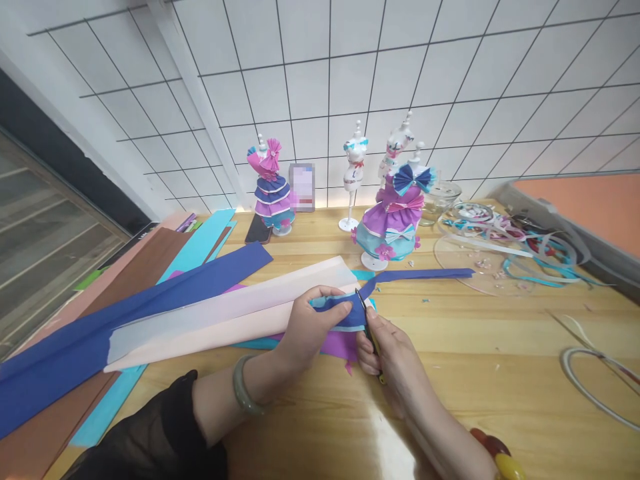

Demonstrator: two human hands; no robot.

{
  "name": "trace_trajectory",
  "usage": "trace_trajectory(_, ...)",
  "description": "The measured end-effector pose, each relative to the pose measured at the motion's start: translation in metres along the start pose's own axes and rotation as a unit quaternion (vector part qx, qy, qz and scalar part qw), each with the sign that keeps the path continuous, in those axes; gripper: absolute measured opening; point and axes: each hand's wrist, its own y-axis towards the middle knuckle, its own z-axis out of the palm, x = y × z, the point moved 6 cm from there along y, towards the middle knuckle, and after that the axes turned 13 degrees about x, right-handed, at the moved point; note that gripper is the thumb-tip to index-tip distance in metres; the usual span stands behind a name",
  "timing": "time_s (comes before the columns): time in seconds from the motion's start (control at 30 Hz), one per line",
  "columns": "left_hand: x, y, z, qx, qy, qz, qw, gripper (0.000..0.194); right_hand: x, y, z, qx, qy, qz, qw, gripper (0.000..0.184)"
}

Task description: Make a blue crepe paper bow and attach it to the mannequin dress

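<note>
My left hand (313,323) pinches a folded piece of dark blue crepe paper (356,312) with light blue edges, thumb on top. In my right hand (395,350) is a pair of scissors (369,332) with dark blades and a bit of yellow at the handle. Their blades lie across the right end of the blue piece. From behind that end a narrow dark blue strip (425,275) stretches right along the table. Under my left hand lie pale pink crepe paper (240,310) and purple paper (337,345).
Wide strips of dark blue paper (125,307) and brown paper (135,267) cover the left. Small dress forms in paper dresses (395,220) stand at the back near a phone (303,188). Ribbons (540,247) pile at right beside a grey-rimmed orange tray (575,207).
</note>
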Motion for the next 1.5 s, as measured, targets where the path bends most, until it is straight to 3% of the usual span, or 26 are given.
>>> trace_trajectory(0.27, 0.002, 0.004, -0.004, -0.005, -0.071, -0.001, 0.997, 0.03, 0.014, -0.002, -0.006, -0.004, 0.02, -0.009, 1.0, 0.036)
trace_trajectory(0.33, 0.002, 0.005, -0.004, -0.007, -0.086, -0.004, 0.996, 0.031, 0.029, -0.005, -0.012, -0.013, -0.035, -0.014, 0.999, 0.038)
trace_trajectory(0.4, 0.002, 0.006, -0.004, 0.003, -0.1, -0.011, 0.995, 0.032, 0.049, -0.01, -0.022, -0.027, -0.164, -0.019, 0.986, 0.042)
trace_trajectory(0.47, 0.002, 0.005, -0.002, 0.011, -0.116, -0.022, 0.993, 0.033, 0.069, -0.016, -0.037, -0.053, -0.365, -0.016, 0.929, 0.042)
trace_trajectory(0.57, -0.001, 0.003, 0.0, 0.012, -0.132, -0.031, 0.991, 0.034, 0.088, -0.025, -0.072, -0.122, -0.63, 0.005, 0.767, 0.042)
trace_trajectory(0.63, -0.003, 0.002, 0.003, 0.019, -0.135, -0.032, 0.99, 0.033, 0.091, -0.031, -0.101, -0.168, -0.728, 0.041, 0.663, 0.045)
trace_trajectory(0.7, -0.004, 0.001, 0.005, 0.027, -0.14, -0.03, 0.989, 0.033, 0.09, -0.037, -0.121, -0.192, -0.79, 0.033, 0.582, 0.047)
trace_trajectory(0.8, -0.006, 0.001, 0.005, 0.032, -0.14, -0.025, 0.989, 0.034, 0.085, -0.041, -0.132, -0.186, -0.843, -0.005, 0.505, 0.044)
trace_trajectory(0.87, -0.009, 0.0, 0.005, 0.036, -0.119, -0.013, 0.992, 0.034, 0.087, -0.044, -0.124, -0.205, -0.864, -0.045, 0.457, 0.042)
trace_trajectory(0.9, -0.01, 0.0, 0.005, 0.041, -0.103, -0.005, 0.994, 0.033, 0.09, -0.046, -0.114, -0.217, -0.864, -0.074, 0.448, 0.041)
trace_trajectory(0.93, -0.012, -0.001, 0.005, 0.045, -0.084, 0.005, 0.995, 0.032, 0.093, -0.047, -0.103, -0.223, -0.854, -0.103, 0.459, 0.042)
trace_trajectory(0.97, -0.014, -0.001, 0.005, 0.048, -0.062, 0.016, 0.997, 0.031, 0.096, -0.047, -0.09, -0.213, -0.829, -0.13, 0.501, 0.042)
trace_trajectory(1.03, -0.017, -0.002, 0.004, 0.051, -0.021, 0.035, 0.998, 0.028, 0.095, -0.038, -0.064, -0.128, -0.718, -0.134, 0.671, 0.04)
trace_trajectory(1.07, -0.019, -0.003, 0.005, 0.052, -0.001, 0.044, 0.998, 0.027, 0.092, -0.032, -0.052, -0.086, -0.639, -0.103, 0.758, 0.037)
trace_trajectory(1.1, -0.02, -0.003, 0.005, 0.055, 0.017, 0.051, 0.997, 0.026, 0.086, -0.025, -0.041, -0.043, -0.559, -0.059, 0.826, 0.037)
trace_trajectory(1.17, -0.023, -0.004, 0.006, 0.066, 0.044, 0.062, 0.995, 0.024, 0.076, -0.014, -0.019, 0.025, -0.424, -0.015, 0.905, 0.037)
trace_trajectory(1.23, -0.025, -0.004, 0.007, 0.075, 0.063, 0.074, 0.992, 0.022, 0.068, -0.004, -0.007, 0.066, -0.341, -0.007, 0.938, 0.032)
trace_trajectory(1.3, -0.027, -0.004, 0.007, 0.075, 0.078, 0.084, 0.991, 0.021, 0.061, 0.004, -0.006, 0.082, -0.293, -0.016, 0.952, 0.025)
trace_trajectory(1.5, -0.022, 0.0, 0.006, 0.068, 0.106, 0.079, 0.989, 0.024, 0.049, 0.012, -0.022, 0.053, -0.216, -0.032, 0.975, 0.018)
